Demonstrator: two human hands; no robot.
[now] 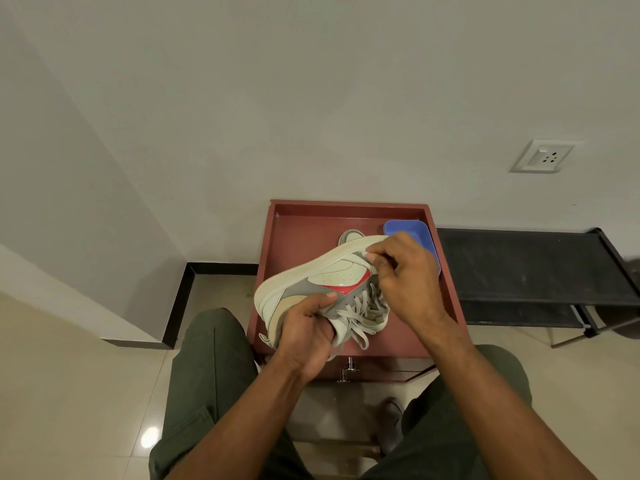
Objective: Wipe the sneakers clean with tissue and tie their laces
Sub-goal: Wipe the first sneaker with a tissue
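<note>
Head view: over the red-brown worktop (298,230), a sneaker (311,282) tipped on its side. Left hand (308,334) grips its heel; right hand (405,271) pinches something pale, probably tissue, at the sole. Wiping under way; laces (363,315) loose, untied.

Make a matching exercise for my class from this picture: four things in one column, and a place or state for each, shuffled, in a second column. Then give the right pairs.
Things
1. held sneaker
2. blue tub
3. second sneaker
4. wall socket

Places or states
A. in the tray's far right corner
B. on the wall, up to the right
C. gripped at the heel by the left hand, sole turned away
D. lying in the red-brown tray, mostly hidden behind the other shoe

Pairs: 1-C, 2-A, 3-D, 4-B
</note>
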